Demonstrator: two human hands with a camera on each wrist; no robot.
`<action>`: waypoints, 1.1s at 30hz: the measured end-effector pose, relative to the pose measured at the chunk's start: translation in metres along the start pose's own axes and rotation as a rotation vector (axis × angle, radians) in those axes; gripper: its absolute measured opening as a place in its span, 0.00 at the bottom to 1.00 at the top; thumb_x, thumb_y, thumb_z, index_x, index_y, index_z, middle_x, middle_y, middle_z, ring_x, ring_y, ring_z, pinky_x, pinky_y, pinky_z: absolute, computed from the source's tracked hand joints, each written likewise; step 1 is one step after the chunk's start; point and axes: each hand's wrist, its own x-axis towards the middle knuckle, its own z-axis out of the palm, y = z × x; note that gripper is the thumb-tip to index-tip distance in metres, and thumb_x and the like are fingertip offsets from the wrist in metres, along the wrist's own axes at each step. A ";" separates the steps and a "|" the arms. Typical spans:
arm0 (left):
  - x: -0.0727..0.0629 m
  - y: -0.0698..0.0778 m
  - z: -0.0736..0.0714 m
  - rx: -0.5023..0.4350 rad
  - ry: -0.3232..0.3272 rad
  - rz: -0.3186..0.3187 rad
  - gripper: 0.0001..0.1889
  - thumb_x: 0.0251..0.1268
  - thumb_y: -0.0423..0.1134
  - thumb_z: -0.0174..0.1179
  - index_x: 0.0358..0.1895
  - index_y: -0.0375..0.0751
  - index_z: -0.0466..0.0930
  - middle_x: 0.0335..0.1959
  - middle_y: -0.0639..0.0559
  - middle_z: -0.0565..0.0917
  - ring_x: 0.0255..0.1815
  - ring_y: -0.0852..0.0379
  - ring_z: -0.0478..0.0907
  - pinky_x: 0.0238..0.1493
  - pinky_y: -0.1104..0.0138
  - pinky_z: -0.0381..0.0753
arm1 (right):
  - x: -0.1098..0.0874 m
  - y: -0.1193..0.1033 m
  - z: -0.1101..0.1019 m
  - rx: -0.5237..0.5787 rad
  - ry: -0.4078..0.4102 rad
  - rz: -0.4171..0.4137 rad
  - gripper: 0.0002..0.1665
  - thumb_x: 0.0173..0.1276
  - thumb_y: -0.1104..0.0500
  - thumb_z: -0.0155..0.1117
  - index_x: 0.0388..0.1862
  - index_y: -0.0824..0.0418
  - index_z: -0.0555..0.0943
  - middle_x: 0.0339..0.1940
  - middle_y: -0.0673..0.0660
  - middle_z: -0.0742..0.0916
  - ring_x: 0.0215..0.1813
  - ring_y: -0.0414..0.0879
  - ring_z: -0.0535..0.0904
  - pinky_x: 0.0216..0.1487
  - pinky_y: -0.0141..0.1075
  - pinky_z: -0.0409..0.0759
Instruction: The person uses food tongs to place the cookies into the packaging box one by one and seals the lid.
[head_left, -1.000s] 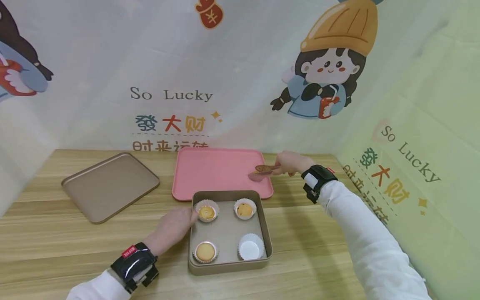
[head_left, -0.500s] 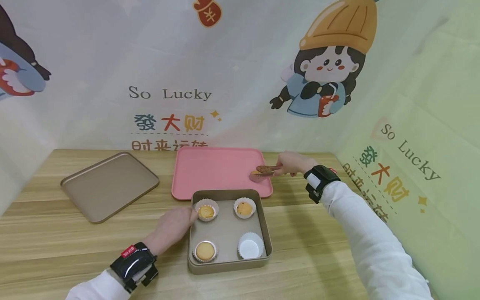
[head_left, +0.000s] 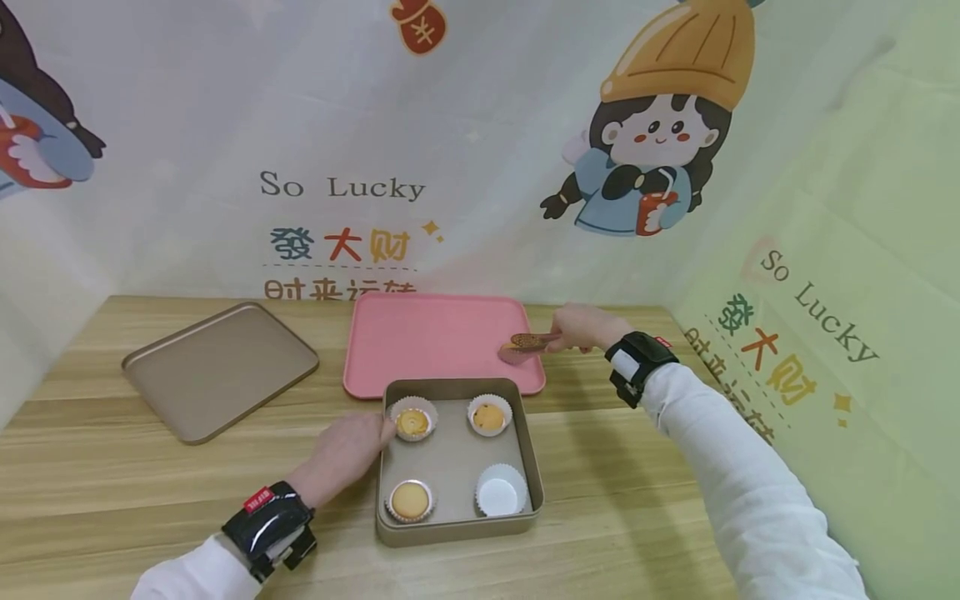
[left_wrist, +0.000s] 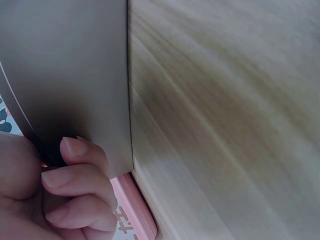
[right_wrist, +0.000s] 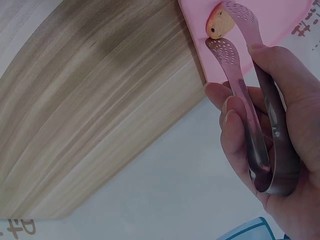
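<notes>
Brown tray [head_left: 221, 371] lies at far left on the table [head_left: 82, 475]. The left hand [head_left: 347, 457] grips the tin [head_left: 457, 536] at its left wall; the head view shows its thumb at the rim, while only the left wrist view shows the fingers curled against the outside. Only the head view shows the contents: on the left, two cupped pastries [head_left: 410, 502], one behind the other; on the right, a third behind a white cup [head_left: 502, 495]. The pink tray [head_left: 427, 346] lies behind the tin. Above its right end, the right hand [head_left: 585, 327] holds the tongs [right_wrist: 257, 145]. The right wrist view alone clearly shows a dark-spotted cake [right_wrist: 216, 25] between the tips; whether it is lifted, I cannot tell.
</notes>
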 end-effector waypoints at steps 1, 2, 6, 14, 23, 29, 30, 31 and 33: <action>0.000 0.000 0.000 0.011 0.007 0.013 0.14 0.56 0.25 0.49 0.21 0.43 0.57 0.15 0.54 0.58 0.15 0.57 0.58 0.13 0.68 0.60 | 0.000 0.000 0.000 0.002 0.002 -0.001 0.09 0.61 0.56 0.62 0.26 0.60 0.82 0.13 0.50 0.77 0.10 0.39 0.65 0.14 0.29 0.63; 0.000 -0.001 0.001 0.030 0.015 0.032 0.14 0.55 0.24 0.50 0.21 0.43 0.57 0.15 0.53 0.58 0.15 0.57 0.58 0.13 0.68 0.61 | 0.000 0.000 0.000 0.004 0.005 -0.002 0.09 0.61 0.56 0.62 0.25 0.60 0.82 0.13 0.49 0.77 0.11 0.39 0.65 0.14 0.29 0.63; -0.001 -0.003 0.003 0.086 0.039 0.086 0.13 0.52 0.23 0.51 0.22 0.41 0.57 0.16 0.52 0.59 0.16 0.56 0.59 0.13 0.67 0.62 | -0.001 0.002 0.001 0.019 0.020 -0.027 0.10 0.61 0.57 0.62 0.23 0.60 0.81 0.11 0.49 0.74 0.11 0.39 0.66 0.14 0.30 0.64; -0.001 -0.004 0.004 0.093 0.038 0.093 0.13 0.54 0.24 0.52 0.23 0.41 0.58 0.16 0.52 0.59 0.16 0.57 0.58 0.13 0.67 0.61 | -0.002 0.003 0.002 0.024 0.035 -0.057 0.10 0.61 0.58 0.62 0.23 0.60 0.80 0.12 0.48 0.74 0.12 0.40 0.68 0.15 0.30 0.68; -0.001 -0.003 0.002 0.084 0.034 0.085 0.13 0.54 0.24 0.51 0.23 0.41 0.58 0.17 0.53 0.58 0.16 0.57 0.58 0.14 0.68 0.61 | -0.002 0.002 -0.003 -0.020 0.008 -0.027 0.09 0.61 0.57 0.62 0.26 0.61 0.81 0.14 0.50 0.77 0.11 0.40 0.67 0.14 0.30 0.65; 0.000 -0.001 0.000 -0.006 0.005 -0.002 0.13 0.59 0.26 0.48 0.22 0.43 0.58 0.15 0.54 0.58 0.16 0.57 0.58 0.14 0.68 0.60 | 0.001 -0.003 -0.012 -0.048 -0.026 -0.011 0.13 0.60 0.56 0.63 0.19 0.60 0.80 0.10 0.49 0.72 0.10 0.39 0.64 0.14 0.30 0.62; 0.000 -0.001 0.000 -0.052 -0.006 -0.051 0.13 0.61 0.28 0.47 0.21 0.44 0.58 0.15 0.54 0.59 0.16 0.58 0.58 0.15 0.68 0.60 | 0.002 -0.004 -0.014 -0.049 -0.025 -0.005 0.14 0.60 0.56 0.63 0.17 0.59 0.79 0.10 0.49 0.72 0.11 0.39 0.64 0.14 0.30 0.62; 0.001 0.000 0.001 -0.083 -0.017 -0.085 0.13 0.62 0.29 0.46 0.20 0.44 0.58 0.15 0.54 0.59 0.16 0.58 0.58 0.15 0.68 0.61 | 0.003 -0.005 -0.015 -0.052 -0.025 -0.005 0.14 0.59 0.56 0.63 0.16 0.59 0.79 0.10 0.49 0.72 0.11 0.40 0.64 0.14 0.30 0.62; 0.002 0.001 0.001 -0.136 -0.031 -0.149 0.15 0.65 0.31 0.44 0.19 0.44 0.59 0.14 0.54 0.60 0.16 0.58 0.59 0.15 0.68 0.61 | 0.004 -0.007 -0.016 -0.052 -0.029 0.007 0.15 0.59 0.56 0.64 0.15 0.58 0.79 0.10 0.49 0.73 0.11 0.40 0.65 0.14 0.30 0.63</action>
